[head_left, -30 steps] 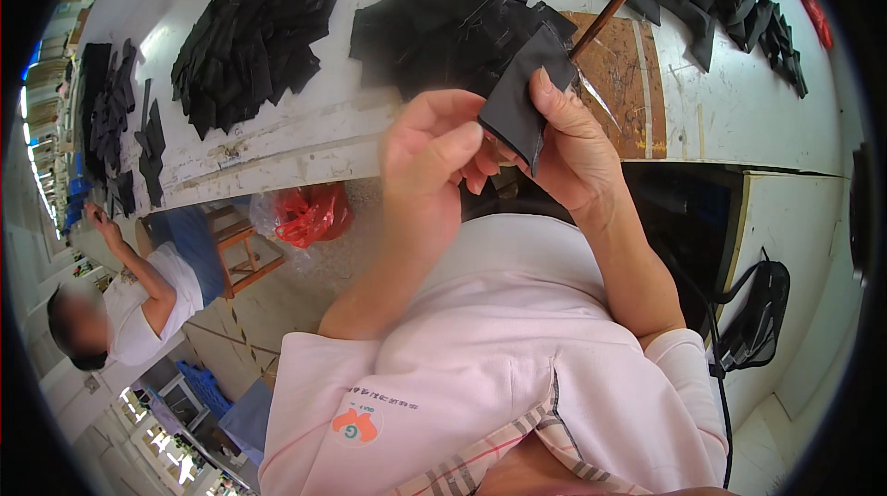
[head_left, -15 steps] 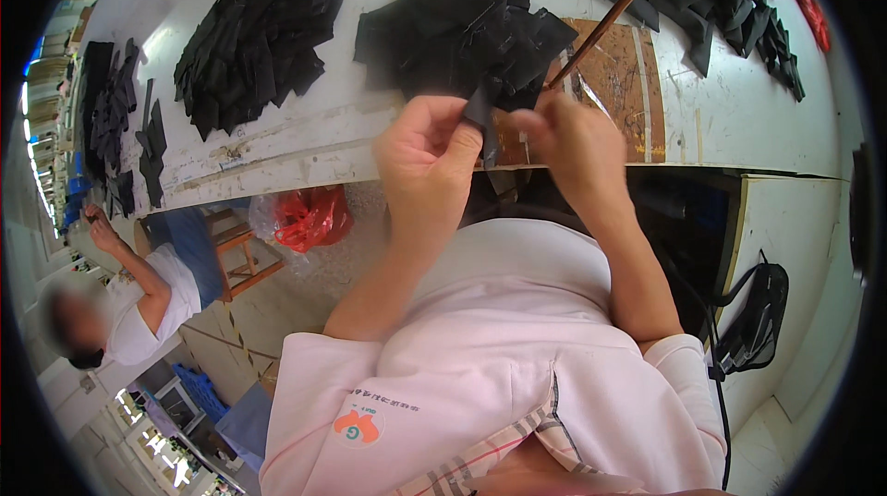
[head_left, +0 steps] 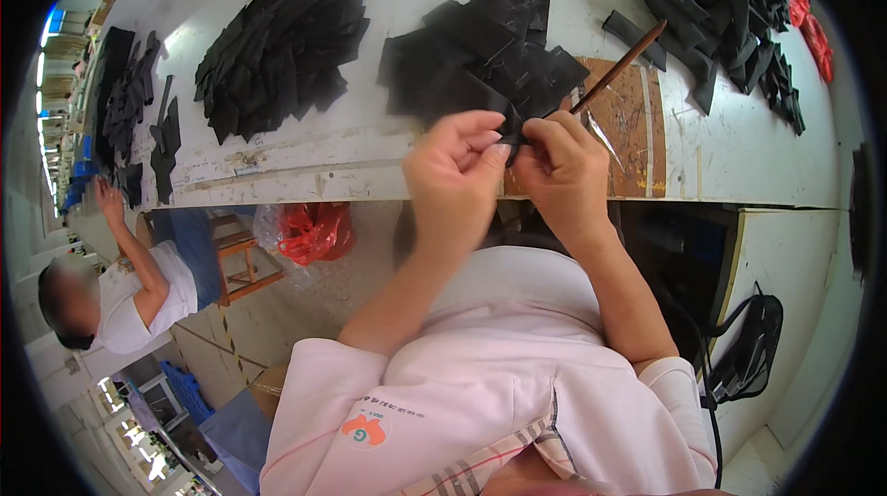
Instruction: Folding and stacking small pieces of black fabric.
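Just over the table's front edge, a small black fabric piece (head_left: 511, 138) is pinched between my two hands. My left hand (head_left: 453, 168) is closed on its left side with thumb and fingertips. My right hand (head_left: 565, 163) is closed on its right side, the fingers curled. A slender brown stick (head_left: 621, 69) slants up and away from behind my right hand; its lower end is hidden, so I cannot tell whether that hand grips it. Right beyond my hands lies a loose pile of flat black fabric pieces (head_left: 490, 39).
A worn brown board (head_left: 633, 140) lies on the white table (head_left: 407, 159) to the right. More black pieces are heaped at left (head_left: 277, 53) and far right (head_left: 739, 16). A red plastic bag (head_left: 316, 233) is below the edge. Another person (head_left: 139, 288) sits at left.
My hands have come together, the right now pinching the fabric beside the left. The stick has tilted lower. The whole view has shifted, so the table appears lower.
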`<action>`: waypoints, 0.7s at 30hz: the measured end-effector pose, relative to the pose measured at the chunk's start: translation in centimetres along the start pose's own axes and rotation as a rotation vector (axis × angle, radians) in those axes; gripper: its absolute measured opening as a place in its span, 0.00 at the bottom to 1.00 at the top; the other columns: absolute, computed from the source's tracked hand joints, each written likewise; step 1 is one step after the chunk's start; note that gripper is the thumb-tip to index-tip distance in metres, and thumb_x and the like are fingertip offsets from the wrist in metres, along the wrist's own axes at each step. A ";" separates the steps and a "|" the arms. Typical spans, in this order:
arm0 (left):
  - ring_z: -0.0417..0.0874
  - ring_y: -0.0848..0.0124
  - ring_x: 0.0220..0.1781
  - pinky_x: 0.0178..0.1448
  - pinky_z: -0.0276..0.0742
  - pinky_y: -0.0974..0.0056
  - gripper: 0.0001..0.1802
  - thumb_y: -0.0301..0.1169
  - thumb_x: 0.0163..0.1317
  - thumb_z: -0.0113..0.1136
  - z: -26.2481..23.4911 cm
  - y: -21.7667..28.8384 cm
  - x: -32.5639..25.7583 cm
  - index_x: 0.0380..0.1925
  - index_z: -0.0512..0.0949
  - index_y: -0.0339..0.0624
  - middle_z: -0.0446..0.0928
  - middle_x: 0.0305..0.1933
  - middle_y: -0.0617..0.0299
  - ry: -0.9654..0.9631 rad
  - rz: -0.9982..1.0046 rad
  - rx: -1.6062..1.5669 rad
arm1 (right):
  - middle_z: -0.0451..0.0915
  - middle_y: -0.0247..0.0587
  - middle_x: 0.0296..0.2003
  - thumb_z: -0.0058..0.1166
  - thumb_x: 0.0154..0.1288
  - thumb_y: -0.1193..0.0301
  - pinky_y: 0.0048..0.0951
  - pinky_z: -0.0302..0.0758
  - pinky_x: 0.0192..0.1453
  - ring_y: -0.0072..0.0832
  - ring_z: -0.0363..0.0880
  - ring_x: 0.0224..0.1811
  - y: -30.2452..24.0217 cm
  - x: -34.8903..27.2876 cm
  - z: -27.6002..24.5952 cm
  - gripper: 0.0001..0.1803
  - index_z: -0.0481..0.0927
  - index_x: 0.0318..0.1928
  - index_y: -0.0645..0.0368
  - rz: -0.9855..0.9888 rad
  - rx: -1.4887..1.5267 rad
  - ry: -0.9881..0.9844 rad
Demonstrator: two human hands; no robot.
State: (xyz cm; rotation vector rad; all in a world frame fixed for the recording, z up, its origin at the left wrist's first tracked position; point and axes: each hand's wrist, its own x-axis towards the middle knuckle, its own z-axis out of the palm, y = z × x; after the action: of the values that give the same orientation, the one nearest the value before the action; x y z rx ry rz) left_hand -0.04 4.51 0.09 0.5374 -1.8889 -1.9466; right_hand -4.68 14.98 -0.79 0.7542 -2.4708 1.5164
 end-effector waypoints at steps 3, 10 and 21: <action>0.74 0.79 0.22 0.22 0.69 0.75 0.13 0.16 0.48 0.54 -2.4 0.2 1.3 0.36 0.72 0.35 0.74 0.27 0.62 -0.379 -0.514 -0.853 | 0.70 0.32 0.20 0.53 0.47 0.81 0.19 0.63 0.22 0.18 0.68 0.19 1.2 0.2 -0.6 0.02 0.76 0.25 0.64 0.231 0.374 -0.075; 0.70 0.84 0.21 0.21 0.66 0.79 0.15 0.13 0.45 0.50 0.1 -0.8 1.0 0.36 0.73 0.34 0.74 0.27 0.63 -0.046 0.075 0.025 | 0.70 0.27 0.23 0.52 0.57 0.73 0.16 0.62 0.27 0.15 0.66 0.25 0.5 -0.8 -0.1 0.04 0.72 0.28 0.57 0.841 1.656 -0.319; 0.67 0.85 0.20 0.18 0.56 0.80 0.21 0.15 0.46 0.50 -1.3 2.0 0.3 0.45 0.68 0.32 0.75 0.31 0.62 -0.724 -0.582 -0.888 | 0.70 0.31 0.31 0.57 0.54 0.69 0.18 0.64 0.41 0.19 0.68 0.35 0.4 -0.1 -3.4 0.08 0.73 0.28 0.59 0.509 1.344 -0.330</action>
State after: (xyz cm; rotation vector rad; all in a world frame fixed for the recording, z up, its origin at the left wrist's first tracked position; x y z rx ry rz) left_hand 0.44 3.17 2.06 0.0858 -0.9388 -3.3854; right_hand -5.25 18.07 0.45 0.4723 -1.5053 3.4976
